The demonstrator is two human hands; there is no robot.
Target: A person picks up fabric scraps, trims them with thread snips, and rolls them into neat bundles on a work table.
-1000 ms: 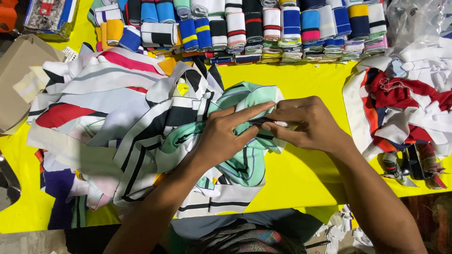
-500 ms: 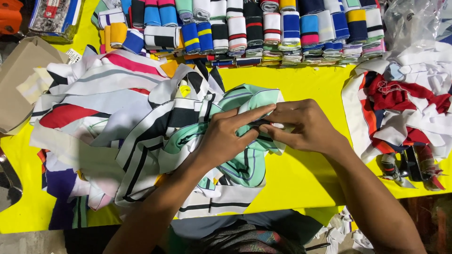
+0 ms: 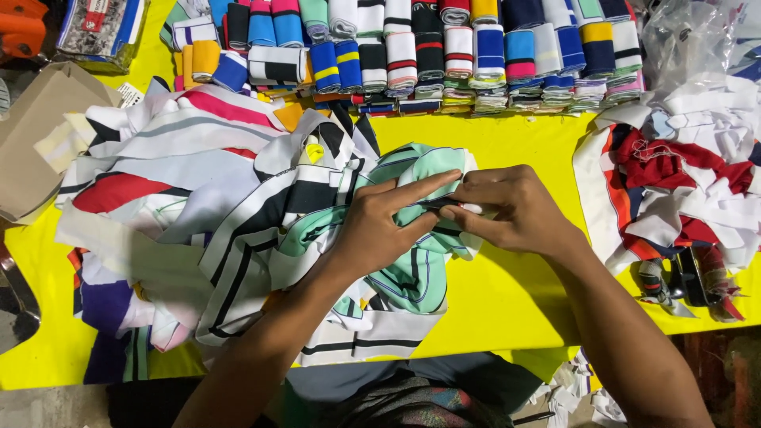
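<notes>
Mint striped fabric strip (image 3: 412, 178) lying atop loose fabric pile (image 3: 198, 206) on yellow surface (image 3: 507, 293). I'm seeing left hand (image 3: 380, 226) and right hand (image 3: 507, 210) meeting, fingers of both pinching its end. Judging fold or roll beginning; next needs firm, even turn, edges aligned.

Both forearms are seen bare from elbow to wrist, with no sleeves reaching them. The left hand (image 3: 376, 230) and the right hand (image 3: 515, 210) are uncovered, and the fingernails are kept short. At the lower edge, a grey-blue garment and a cloth patterned in several colours are worn.
</notes>
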